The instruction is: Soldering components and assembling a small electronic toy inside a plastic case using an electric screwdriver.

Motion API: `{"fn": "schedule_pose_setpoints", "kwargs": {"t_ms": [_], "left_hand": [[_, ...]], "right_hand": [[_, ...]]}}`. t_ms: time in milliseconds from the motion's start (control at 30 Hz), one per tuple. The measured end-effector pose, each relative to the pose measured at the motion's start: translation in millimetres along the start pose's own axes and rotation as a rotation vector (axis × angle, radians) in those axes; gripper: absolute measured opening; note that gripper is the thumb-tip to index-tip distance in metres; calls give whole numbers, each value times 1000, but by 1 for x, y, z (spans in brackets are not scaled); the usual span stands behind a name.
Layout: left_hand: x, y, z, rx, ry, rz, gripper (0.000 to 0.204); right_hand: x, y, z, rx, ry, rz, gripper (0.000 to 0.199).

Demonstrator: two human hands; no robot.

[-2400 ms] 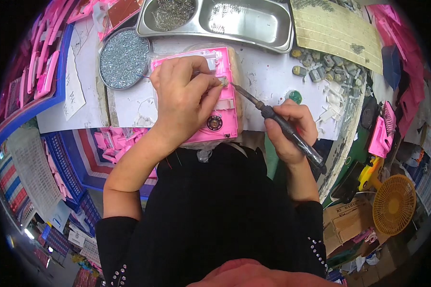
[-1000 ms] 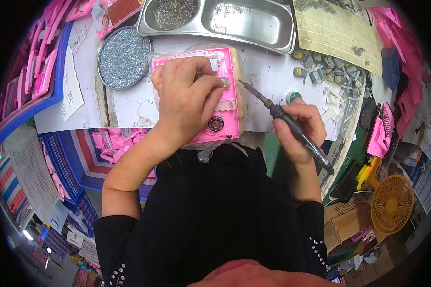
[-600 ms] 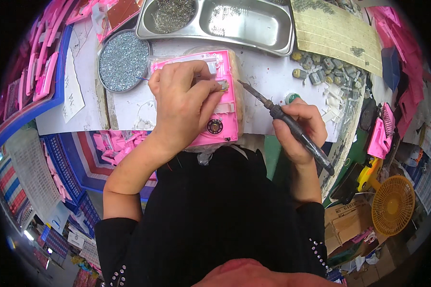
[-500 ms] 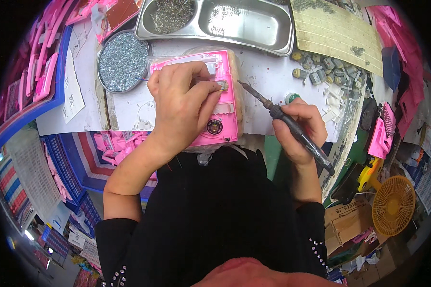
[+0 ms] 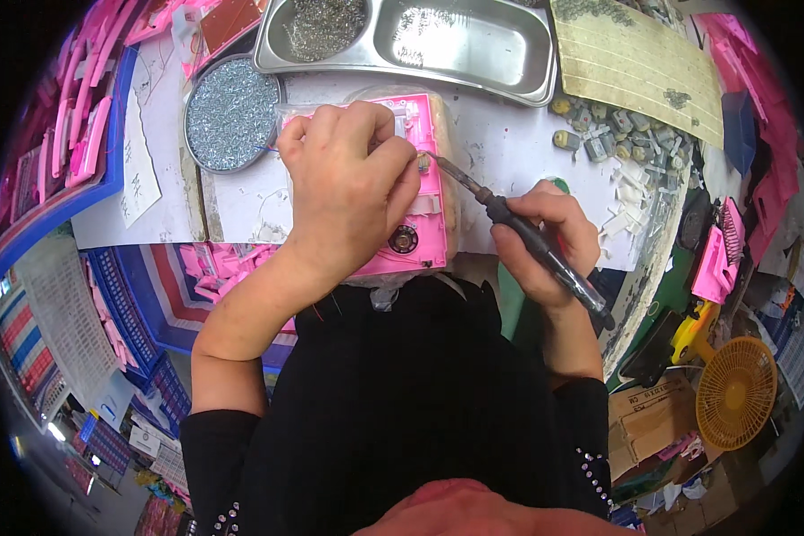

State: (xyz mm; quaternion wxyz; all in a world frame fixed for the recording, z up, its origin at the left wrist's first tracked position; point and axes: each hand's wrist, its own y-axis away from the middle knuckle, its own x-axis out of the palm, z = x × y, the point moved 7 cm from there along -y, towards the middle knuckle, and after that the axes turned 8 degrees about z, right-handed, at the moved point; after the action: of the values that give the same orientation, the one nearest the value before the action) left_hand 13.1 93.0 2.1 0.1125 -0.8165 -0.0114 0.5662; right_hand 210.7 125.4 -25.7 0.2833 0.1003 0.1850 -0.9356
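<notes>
- I am looking straight down at my own two bare hands at a cluttered white work table (image 5: 241,192), with my black sleeves coming in from the lower edge.
- My left hand (image 5: 348,183) lies flat over a pink plastic housing (image 5: 415,228), fingers curled over its upper edge and clamped on it, pressing it down.
- The pink plastic housing sits at the near edge of the table, right in front of my body, on a clear plastic wrap. A small round black part shows on its lower right corner, just below my thumb.
- My right hand (image 5: 545,241) is closed in a pen grip around the dark handle of a soldering iron (image 5: 518,228).
- The soldering iron slants up and to the left; its metal tip meets the right edge of the housing, just beside my left fingertips.
- Above the housing stands a steel tray (image 5: 460,40) with two compartments; the left one holds a heap of small metal bits.
- To the upper left of my left hand is a round dish of screws (image 5: 230,113), near the housing but apart from it.
- To the right lie small grey and yellow parts (image 5: 612,143) scattered on the table, and beyond them a tan ribbed board (image 5: 639,62).
- Far right, below table level, is a small yellow fan (image 5: 734,393).
- Pink plastic pieces (image 5: 232,263) lie in a bin under my left forearm.
</notes>
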Motion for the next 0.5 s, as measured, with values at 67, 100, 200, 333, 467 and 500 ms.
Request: {"fn": "schedule_pose_setpoints", "kwargs": {"t_ms": [67,100,200,333,467,500], "left_hand": [[1,-1,0,3,-11,13,13],[1,-2,-1,2,-16,20,13],[-1,-4,-2,5,-24,35,13],[-1,-5,-3,9,-27,54,12],[-1,-6,-4,2,-39,70,12],[-2,-6,-4,1,-41,71,12]], "right_hand": [[3,3,0,39,10,69,30],[4,3,0,58,13,103,30],[5,3,-2,58,-3,107,31],[7,-5,7,-64,47,27,30],[9,-10,20,-208,187,93,30],[9,-10,22,-236,217,102,30]]}}
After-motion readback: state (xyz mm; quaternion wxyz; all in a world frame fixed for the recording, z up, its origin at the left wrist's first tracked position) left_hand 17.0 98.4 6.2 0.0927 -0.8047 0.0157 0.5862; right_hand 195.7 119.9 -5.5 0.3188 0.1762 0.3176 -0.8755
